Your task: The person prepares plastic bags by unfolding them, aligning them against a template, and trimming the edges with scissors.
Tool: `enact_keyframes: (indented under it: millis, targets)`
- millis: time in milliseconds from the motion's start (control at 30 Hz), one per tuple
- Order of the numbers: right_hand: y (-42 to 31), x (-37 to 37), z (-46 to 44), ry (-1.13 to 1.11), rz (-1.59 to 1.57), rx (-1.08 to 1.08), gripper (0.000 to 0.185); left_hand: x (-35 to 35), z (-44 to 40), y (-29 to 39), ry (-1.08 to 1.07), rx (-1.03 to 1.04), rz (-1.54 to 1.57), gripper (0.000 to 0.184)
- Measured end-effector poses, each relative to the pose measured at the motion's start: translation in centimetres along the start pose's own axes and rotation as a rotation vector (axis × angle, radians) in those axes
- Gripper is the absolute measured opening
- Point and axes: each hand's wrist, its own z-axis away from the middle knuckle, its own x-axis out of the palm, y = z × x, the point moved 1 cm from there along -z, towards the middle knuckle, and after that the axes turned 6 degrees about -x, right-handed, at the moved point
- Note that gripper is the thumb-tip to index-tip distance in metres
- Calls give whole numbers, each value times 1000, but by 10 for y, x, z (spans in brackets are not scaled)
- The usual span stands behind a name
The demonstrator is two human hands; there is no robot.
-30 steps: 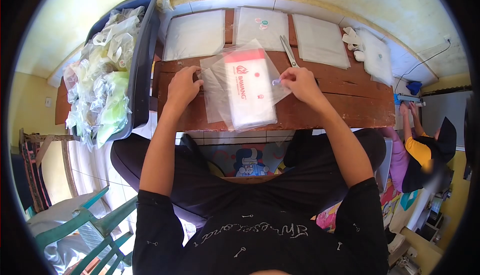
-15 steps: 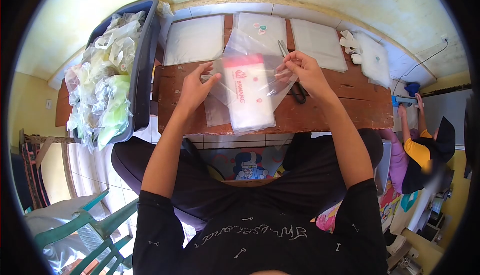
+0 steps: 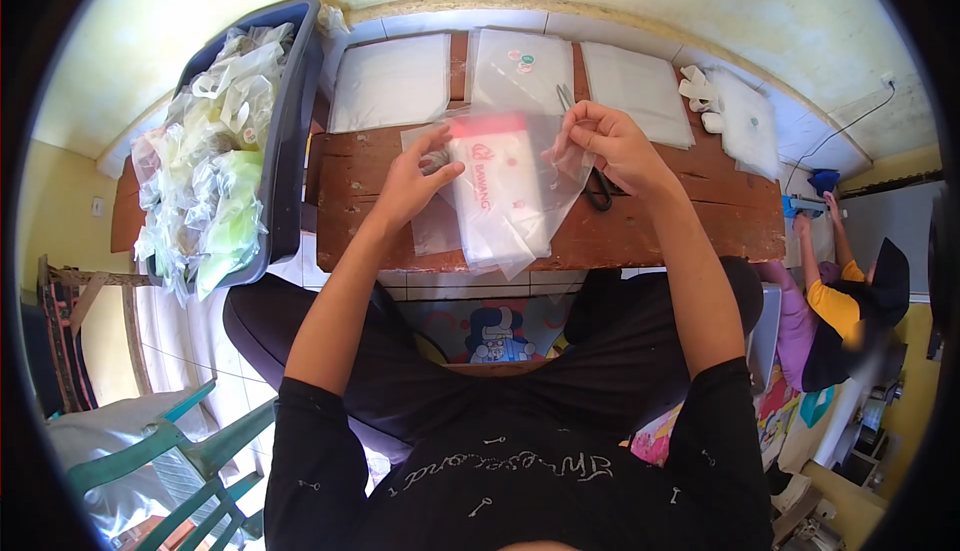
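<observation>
A stack of white plastic bags (image 3: 498, 196) printed in red with "BAWANG" lies at the table's front edge, a pink band across its far end. Clear film is spread over and around it. My right hand (image 3: 612, 146) pinches a clear plastic bag (image 3: 566, 166) to the right of the stack. At the stack's left edge is my left hand (image 3: 418, 179), thumb and fingers apart; a small greyish thing shows between them, too unclear to name. Black-handled scissors (image 3: 599, 191) lie under and beside my right hand, their blades pointing away.
Stacks of clear bags (image 3: 390, 81) line the table's back, one with round stickers (image 3: 522, 59). White rolls (image 3: 712, 121) sit back right. On the left stands a dark bin (image 3: 290, 151) heaped with plastic bags. Another person (image 3: 840, 301) works at far right; a green chair (image 3: 170, 451) is lower left.
The clear film that stood up beyond the printed stack has come down toward me, a corner now lying past its near end. Both hands stay in nearly the same places.
</observation>
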Motion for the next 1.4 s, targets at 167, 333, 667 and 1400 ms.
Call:
enact_keyframes:
  millis: [167,333,667,1400]
  targets:
    - [-1,1,-2,-103,-27,-3,7,6,1,0,-144,-102,223,63]
    - [0,4,-1,-150,-78,33,5,11,3,4,-142,-124,288,49]
    - [21,-1,-5,178,117,33,17,-6,-4,-5,62,-223,402,15]
    - [77,32,16,175,20,420,16,-27,-16,-6,163,-255,295,16]
